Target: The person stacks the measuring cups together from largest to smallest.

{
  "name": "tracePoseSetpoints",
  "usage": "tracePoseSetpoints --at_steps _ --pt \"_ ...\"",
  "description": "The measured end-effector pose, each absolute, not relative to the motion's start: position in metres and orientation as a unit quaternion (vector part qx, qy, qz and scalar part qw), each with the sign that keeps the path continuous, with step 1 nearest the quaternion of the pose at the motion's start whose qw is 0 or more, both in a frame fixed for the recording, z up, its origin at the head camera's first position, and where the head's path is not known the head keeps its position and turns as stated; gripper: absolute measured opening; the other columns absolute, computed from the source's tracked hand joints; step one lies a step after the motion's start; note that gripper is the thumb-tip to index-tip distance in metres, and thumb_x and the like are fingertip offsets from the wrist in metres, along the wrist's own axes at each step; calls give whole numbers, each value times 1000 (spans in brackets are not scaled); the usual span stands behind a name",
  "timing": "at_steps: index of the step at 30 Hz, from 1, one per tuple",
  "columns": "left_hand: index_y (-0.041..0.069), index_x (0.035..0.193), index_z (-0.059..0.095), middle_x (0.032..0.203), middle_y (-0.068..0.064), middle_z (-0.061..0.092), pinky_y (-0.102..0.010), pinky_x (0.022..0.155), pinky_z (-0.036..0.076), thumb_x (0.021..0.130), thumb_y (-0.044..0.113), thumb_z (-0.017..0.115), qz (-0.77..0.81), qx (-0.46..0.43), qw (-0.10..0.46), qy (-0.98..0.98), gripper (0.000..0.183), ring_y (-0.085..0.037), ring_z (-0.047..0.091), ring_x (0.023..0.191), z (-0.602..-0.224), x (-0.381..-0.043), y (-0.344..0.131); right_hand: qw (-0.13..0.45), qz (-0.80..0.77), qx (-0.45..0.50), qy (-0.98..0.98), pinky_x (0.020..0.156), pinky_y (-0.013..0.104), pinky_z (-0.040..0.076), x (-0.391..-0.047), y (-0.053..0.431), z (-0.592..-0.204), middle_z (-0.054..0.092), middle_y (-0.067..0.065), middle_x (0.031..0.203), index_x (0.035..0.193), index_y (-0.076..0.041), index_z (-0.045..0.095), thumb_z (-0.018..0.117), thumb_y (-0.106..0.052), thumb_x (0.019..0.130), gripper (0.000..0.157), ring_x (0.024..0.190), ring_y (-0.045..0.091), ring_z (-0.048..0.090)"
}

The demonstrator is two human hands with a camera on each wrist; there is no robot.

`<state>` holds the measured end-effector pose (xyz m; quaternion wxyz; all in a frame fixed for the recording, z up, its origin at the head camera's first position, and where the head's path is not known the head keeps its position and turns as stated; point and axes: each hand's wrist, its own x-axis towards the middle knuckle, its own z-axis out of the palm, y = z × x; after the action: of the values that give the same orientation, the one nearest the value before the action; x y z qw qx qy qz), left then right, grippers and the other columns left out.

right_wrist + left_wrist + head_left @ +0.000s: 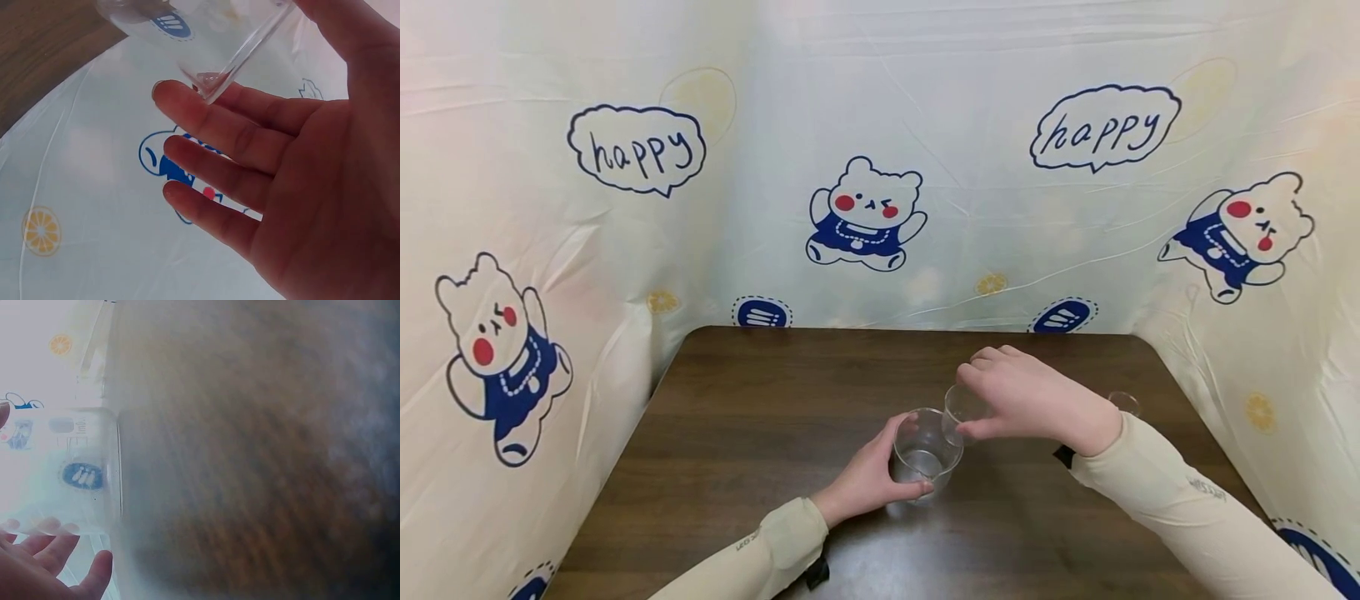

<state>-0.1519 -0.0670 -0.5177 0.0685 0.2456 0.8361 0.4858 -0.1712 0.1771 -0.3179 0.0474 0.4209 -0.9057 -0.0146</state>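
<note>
Both cups (927, 454) I hold: clear, glossy plastic or glass, can't tell which. Surface (760, 417): dark wood grain, low sheen. Backdrop sheet (970, 167): printed, creased, slightly shiny plastic.

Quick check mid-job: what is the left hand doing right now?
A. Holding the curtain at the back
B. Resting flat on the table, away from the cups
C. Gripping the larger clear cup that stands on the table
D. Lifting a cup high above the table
C: in the head view the left hand wraps its fingers round the larger clear cup, which stands on the table, while the right hand tilts a smaller clear cup over it.
</note>
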Motion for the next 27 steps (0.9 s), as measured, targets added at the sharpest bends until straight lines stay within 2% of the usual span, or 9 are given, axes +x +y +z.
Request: tracePoseSetpoints --at_steps 3,11,15,22,27 --pt "30 156 33 146 3 56 -42 107 46 80 47 89 486 245 68 837 95 -15 57 130 -518 -152 -67 51 -21 435 -899 92 43 51 -171 173 -320 69 -1 94 97 -12 66 82 -48 84 42 100 26 64" --pt "18 157 34 148 -4 55 -45 106 46 81 46 88 483 246 73 837 97 -22 57 130 -518 -152 -68 71 -42 469 -879 94 43 50 -173 163 -324 68 0 93 98 -11 66 82 -51 82 46 100 24 63" --pt "21 157 34 149 -4 55 -45 105 47 81 47 88 481 244 74 839 97 -23 58 129 -518 -152 -68 81 -47 482 -871 92 42 50 -173 159 -326 68 0 93 98 -11 65 82 -51 82 46 98 23 63" --pt "31 157 32 147 4 54 -43 103 48 81 49 87 482 244 73 838 95 -22 60 126 -519 -152 -68 77 -54 490 -867 93 42 50 -174 153 -329 70 0 94 98 -11 65 83 -53 81 49 100 24 63" --pt "33 157 31 147 6 54 -43 102 48 81 49 87 481 246 71 839 95 -21 60 125 -520 -152 -68 68 -70 499 -861 94 42 51 -175 151 -332 71 0 98 101 -11 66 83 -54 82 49 103 23 64"
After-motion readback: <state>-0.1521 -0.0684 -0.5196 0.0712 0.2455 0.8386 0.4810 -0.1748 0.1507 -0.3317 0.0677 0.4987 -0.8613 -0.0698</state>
